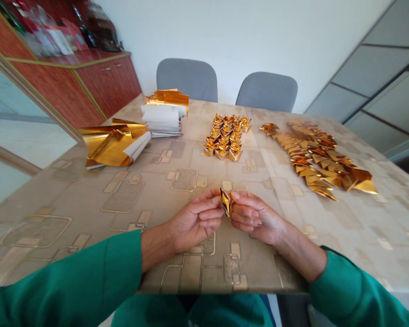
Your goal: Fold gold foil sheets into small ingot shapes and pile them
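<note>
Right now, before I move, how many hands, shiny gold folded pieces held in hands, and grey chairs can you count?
Hands: 2 (left hand, right hand)
Gold foil paper piece held between them: 1
Grey chairs: 2
Total: 5

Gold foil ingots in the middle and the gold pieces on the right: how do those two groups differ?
The middle ingots are puffed, boat-like shapes, while the right-hand pieces are flatter and pointed. The middle ingots sit upright, while the right-hand pieces lie overlapping. The middle ingots form a compact cluster, while the right-hand pieces spread in a longer, looser band. Both are shiny gold foil and rest on the patterned tabletop.
</note>
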